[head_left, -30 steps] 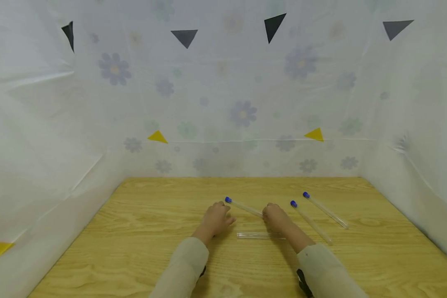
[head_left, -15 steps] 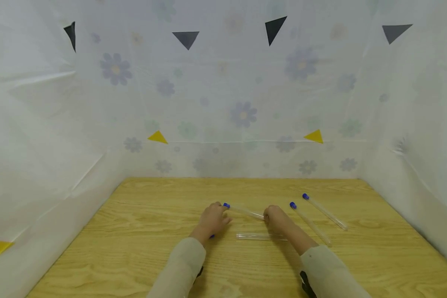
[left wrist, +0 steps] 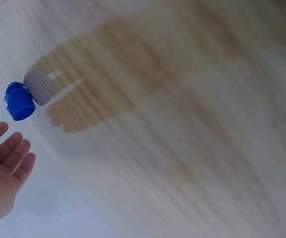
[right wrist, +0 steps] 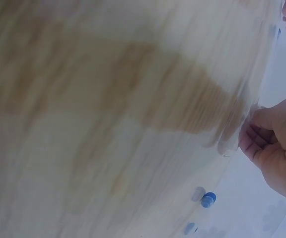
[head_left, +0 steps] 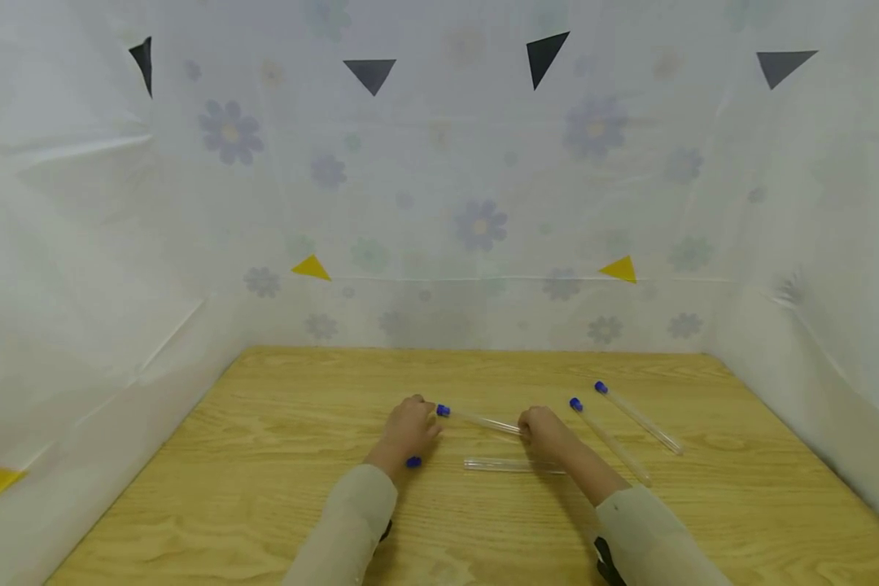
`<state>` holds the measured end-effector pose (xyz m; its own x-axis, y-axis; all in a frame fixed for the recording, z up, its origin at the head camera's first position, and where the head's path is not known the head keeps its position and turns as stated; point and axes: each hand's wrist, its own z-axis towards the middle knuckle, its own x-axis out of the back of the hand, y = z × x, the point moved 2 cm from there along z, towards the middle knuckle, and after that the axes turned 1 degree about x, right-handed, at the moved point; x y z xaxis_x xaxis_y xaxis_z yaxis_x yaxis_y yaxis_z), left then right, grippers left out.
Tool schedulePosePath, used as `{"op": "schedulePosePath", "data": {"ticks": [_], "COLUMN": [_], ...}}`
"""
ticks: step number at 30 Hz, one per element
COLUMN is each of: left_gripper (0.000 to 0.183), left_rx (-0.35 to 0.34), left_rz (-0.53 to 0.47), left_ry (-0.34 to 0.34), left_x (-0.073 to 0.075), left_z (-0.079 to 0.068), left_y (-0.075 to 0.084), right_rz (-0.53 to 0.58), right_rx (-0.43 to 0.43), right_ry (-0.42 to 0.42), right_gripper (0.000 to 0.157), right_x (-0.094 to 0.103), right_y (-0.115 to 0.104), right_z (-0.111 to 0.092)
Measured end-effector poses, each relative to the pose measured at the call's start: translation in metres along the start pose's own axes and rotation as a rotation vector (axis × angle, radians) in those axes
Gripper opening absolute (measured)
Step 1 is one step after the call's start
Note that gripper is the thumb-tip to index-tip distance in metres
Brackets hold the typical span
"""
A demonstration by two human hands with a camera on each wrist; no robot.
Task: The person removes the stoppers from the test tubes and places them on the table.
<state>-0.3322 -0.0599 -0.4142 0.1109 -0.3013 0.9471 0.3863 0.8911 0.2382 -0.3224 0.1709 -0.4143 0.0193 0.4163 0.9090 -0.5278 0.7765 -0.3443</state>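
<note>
While the right hand (head_left: 545,430) pinches the bare end of a capped tube (head_left: 483,421), the left hand (head_left: 410,427) is at the opposite end, its fingers loosely spread and holding nothing, just beside the blue cap (head_left: 443,410) (whether a fingertip touches that cap cannot be told). The held tube, clear and slender, extends between the two hands above the middle of the wood-grain table (head_left: 264,488). Next to the left wrist lies a loose blue cap (head_left: 413,462); in the left wrist view a blue cap appears close to the thumb. Nearer the person, a second clear tube (head_left: 501,465) lies crosswise, its left end uncapped and its right end reaching the right forearm. To the right of the right hand, a near blue-capped tube (head_left: 611,443) and a far blue-capped tube (head_left: 640,420) lie aslant, roughly parallel and apart, their caps away from the person. Both forearms wear pale sleeves (head_left: 359,500). Behind the table hangs a white flower-printed sheet (head_left: 439,179) bearing dark triangles (head_left: 548,59) and yellow triangles (head_left: 312,268).
</note>
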Motion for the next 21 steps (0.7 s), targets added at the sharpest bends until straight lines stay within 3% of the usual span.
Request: {"op": "schedulePosePath", "data": {"ticks": [13, 21], "left_gripper": [0.033, 0.028], "left_rx": [-0.027, -0.008], "left_rz": [0.052, 0.049], "left_ry": [0.005, -0.009], "left_x": [0.0003, 0.0007], "left_z": [-0.0012, -0.0047], "left_y": [-0.0052, -0.0078], "right_rz": [-0.024, 0.010], "right_rx": [0.099, 0.114], "right_ry": [0.018, 0.010], "right_gripper": [0.021, 0.036], "right_x": [0.0010, 0.0028], "right_y": [-0.0054, -0.0089], "right_z": [-0.0033, -0.0029]}}
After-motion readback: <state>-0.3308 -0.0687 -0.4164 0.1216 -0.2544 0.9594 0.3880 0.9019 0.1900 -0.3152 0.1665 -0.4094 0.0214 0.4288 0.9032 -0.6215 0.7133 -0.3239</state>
